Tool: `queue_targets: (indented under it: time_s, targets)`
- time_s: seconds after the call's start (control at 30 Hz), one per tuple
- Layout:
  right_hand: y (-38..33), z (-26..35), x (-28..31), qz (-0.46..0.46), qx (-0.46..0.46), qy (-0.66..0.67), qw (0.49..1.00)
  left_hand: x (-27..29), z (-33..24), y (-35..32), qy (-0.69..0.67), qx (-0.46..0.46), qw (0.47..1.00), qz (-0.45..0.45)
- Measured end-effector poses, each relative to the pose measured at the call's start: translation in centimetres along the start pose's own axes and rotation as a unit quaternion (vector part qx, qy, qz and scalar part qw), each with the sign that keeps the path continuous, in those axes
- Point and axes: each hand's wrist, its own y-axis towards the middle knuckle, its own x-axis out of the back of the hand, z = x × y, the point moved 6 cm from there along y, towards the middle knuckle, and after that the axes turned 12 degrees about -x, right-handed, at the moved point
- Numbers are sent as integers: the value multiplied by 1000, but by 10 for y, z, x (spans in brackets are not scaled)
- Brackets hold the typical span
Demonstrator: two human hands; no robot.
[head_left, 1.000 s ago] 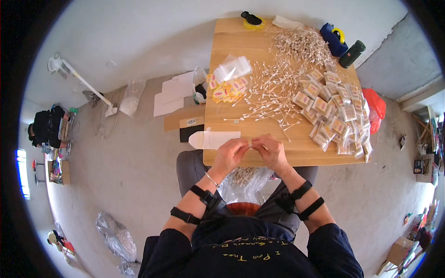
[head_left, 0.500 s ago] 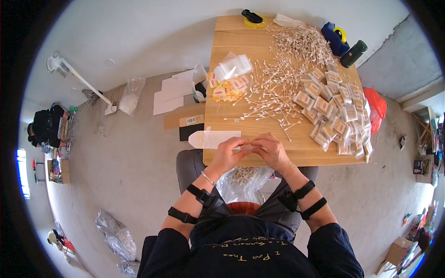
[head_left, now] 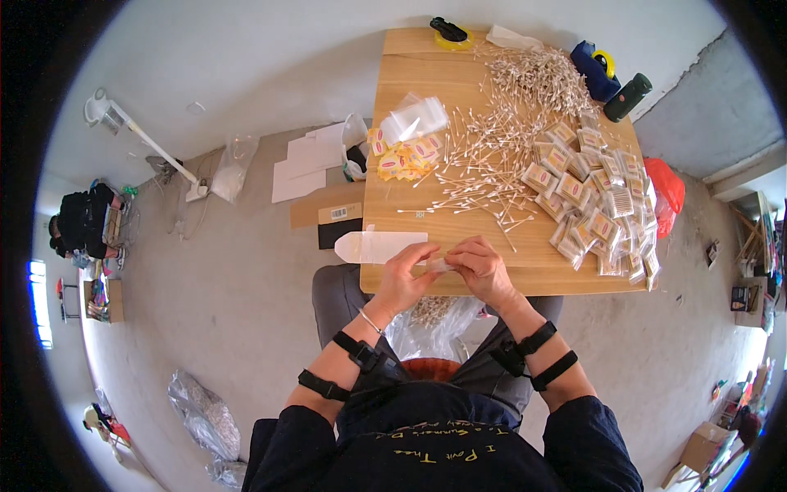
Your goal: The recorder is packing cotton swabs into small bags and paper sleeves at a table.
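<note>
Close to the table's front edge, my left hand [head_left: 400, 277] and my right hand [head_left: 484, 271] meet, fingers bent and pinching. Between them is a small, whitish, see-through plastic bag [head_left: 440, 265]; its contents are too small to make out. Just beyond my left hand lies a white paper strip [head_left: 381, 246] with a pointed end, reaching past the table's left edge. Loose cotton swabs [head_left: 484, 176] spread over the middle of the wooden table [head_left: 410, 74]. Farther left are yellow-and-white printed cards [head_left: 407, 160] and a stack of clear bags [head_left: 416, 120].
Filled swab packets [head_left: 586, 197] are heaped at the table's right. Along the back stand a blue tape dispenser [head_left: 594, 72], a dark green cylinder [head_left: 628, 97] and a yellow tape roll [head_left: 453, 41]. A red bag [head_left: 666, 193] hangs beyond the right edge. A clear bag of swabs [head_left: 433, 316] is below the front edge.
My fingers have shifted slightly around the small plastic bag, and more of it shows between them. The things on the table stay as they were.
</note>
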Motion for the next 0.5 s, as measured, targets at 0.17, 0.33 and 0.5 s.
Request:
queue_targets:
  time_s: [0.17, 0.33, 0.5]
  targets:
    - [-1, 7, 4, -33, -9, -23, 999, -7, 4, -2, -23, 38, 996, 71]
    - [-8, -12, -3, -19, -103, 34, 994, -11, 13, -10, -43, 76, 995, 47]
    - [-7, -32, -8, 8, -200, 101, 975, -17, 19, -13, -101, 171, 979, 43]
